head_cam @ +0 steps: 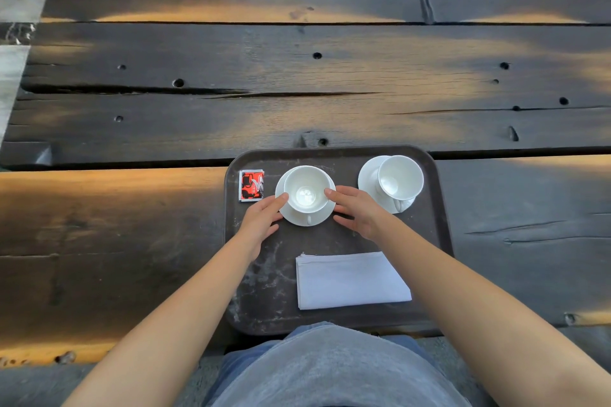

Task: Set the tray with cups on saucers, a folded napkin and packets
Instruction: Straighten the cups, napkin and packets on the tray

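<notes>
A dark brown tray point(334, 155) lies on the wooden table in front of me. On it a white cup point(307, 188) stands on its saucer point(299, 219), handle towards me. My left hand point(263, 220) touches the cup's left side with straight fingers. My right hand point(355, 210) touches its right side the same way. A second white cup point(398, 180) stands on a saucer point(367, 177) at the tray's far right. A red and black packet point(251, 185) lies at the far left. A folded white napkin point(352, 279) lies on the near part.
The tray sits at the near edge of a dark, rough plank table point(297, 82) with cracks and holes. A pale floor strip point(16, 10) shows at the far left. My grey-clad lap point(330, 370) is just below the tray.
</notes>
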